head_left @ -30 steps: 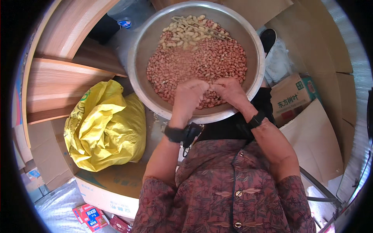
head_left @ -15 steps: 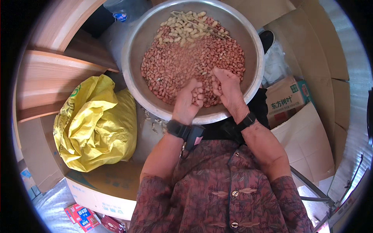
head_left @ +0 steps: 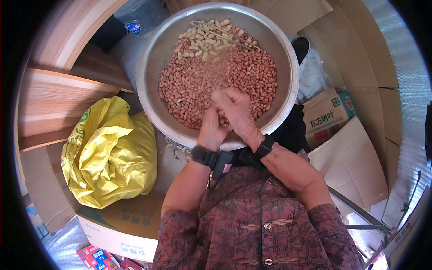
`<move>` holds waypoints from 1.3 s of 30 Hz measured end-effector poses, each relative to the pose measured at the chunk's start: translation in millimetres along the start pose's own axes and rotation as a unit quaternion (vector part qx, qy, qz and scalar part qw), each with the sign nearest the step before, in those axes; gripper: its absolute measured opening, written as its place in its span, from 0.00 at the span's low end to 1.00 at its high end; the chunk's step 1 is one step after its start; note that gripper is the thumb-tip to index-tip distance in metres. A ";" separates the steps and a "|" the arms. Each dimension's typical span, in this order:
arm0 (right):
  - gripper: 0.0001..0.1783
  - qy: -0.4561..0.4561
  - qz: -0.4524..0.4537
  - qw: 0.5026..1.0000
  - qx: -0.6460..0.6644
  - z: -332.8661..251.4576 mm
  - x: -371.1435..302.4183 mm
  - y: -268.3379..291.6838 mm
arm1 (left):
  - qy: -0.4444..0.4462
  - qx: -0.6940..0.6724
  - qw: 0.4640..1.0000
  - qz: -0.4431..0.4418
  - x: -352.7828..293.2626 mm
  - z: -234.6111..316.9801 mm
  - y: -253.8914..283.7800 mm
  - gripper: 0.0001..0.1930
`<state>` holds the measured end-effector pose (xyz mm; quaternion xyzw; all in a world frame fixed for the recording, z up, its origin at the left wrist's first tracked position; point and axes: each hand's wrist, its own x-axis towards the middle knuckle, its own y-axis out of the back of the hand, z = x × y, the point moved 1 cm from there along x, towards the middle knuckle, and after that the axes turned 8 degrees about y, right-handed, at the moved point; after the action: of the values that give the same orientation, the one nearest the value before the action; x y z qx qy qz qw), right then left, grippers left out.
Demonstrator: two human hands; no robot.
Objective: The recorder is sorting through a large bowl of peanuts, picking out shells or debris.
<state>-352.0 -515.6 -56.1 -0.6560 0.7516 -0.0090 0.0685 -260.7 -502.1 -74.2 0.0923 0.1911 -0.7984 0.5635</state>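
Observation:
A wide metal basin (head_left: 150, 96) holds a broad layer of shelled red-skinned peanuts (head_left: 252, 74). Unshelled peanuts (head_left: 209, 41) are heaped at its far side, with a few thin dry stalks (head_left: 229, 33) lying across them. My left hand (head_left: 211, 130) is cupped over the near part of the basin, curled round some peanut kernels (head_left: 223, 120) that show between the hands. Right above it, touching or nearly so, my right hand (head_left: 236, 110) has its fingers bent and drawn together. Whatever those fingers hold is hidden.
A full yellow sack (head_left: 112, 157) stands left of the basin, beside wooden shelving (head_left: 63, 99). An open cardboard box (head_left: 130, 220) lies below it. To the right are a drinks carton (head_left: 326, 117), a cardboard sheet (head_left: 355, 162) and tall cardboard (head_left: 373, 58). Bits of shell (head_left: 177, 153) litter the floor.
My right hand has moved left, from beside my left hand to over it, and its fingers have closed in. The left hand has dropped slightly nearer to me.

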 end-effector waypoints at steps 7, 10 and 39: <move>0.10 0.226 -0.103 0.956 -0.154 -24.5 -9.2 0.9 | -0.254 0.189 0.948 0.044 -3.9 18.7 -1.0 0.17; 0.08 0.334 -0.094 0.916 -0.200 -23.5 -5.9 4.8 | -0.216 0.149 0.964 0.048 -6.9 17.4 -1.7 0.10; 0.24 0.059 -0.422 0.781 -0.457 14.0 64.0 50.2 | 0.021 0.330 0.939 0.096 1.7 5.7 -16.3 0.11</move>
<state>-408.1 -570.7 -81.0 -0.8600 0.3187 0.2686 -0.2945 -276.1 -501.1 -66.4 0.3073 -0.0812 -0.7565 0.5715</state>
